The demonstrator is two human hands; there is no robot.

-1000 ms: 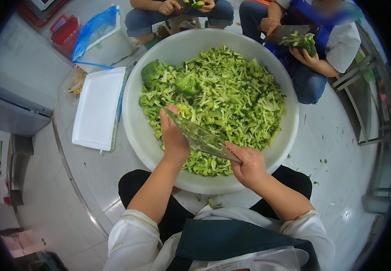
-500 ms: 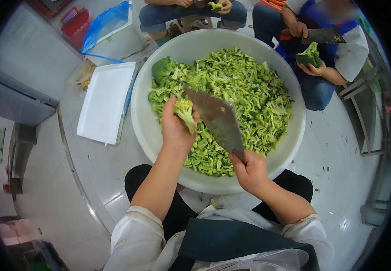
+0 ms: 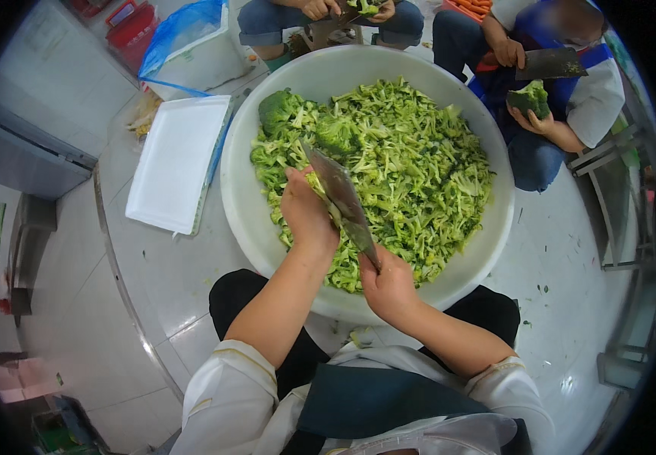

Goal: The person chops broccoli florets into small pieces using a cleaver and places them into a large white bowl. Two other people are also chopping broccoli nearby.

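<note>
My left hand (image 3: 309,208) is closed around a piece of broccoli (image 3: 316,184), mostly hidden behind the blade. In my right hand (image 3: 390,282) is the handle of a broad cleaver (image 3: 343,199), its blade tilted steeply right against the broccoli piece. Both hands are over the left front part of a big white tub (image 3: 241,220). Cut broccoli (image 3: 411,167) fills much of the tub, with larger green heads (image 3: 276,114) at its far left side.
Left of the tub lies a white foam lid (image 3: 167,174); behind it stands a white box (image 3: 203,68) lined with blue plastic. Two people sit across, one holding a cleaver (image 3: 552,64) and a broccoli head (image 3: 529,98). A metal rack (image 3: 608,189) stands at the right.
My right hand has brought the cleaver left, and its blade has turned more edge-on against the broccoli piece. My left wrist has rotated, so the piece now shows less.
</note>
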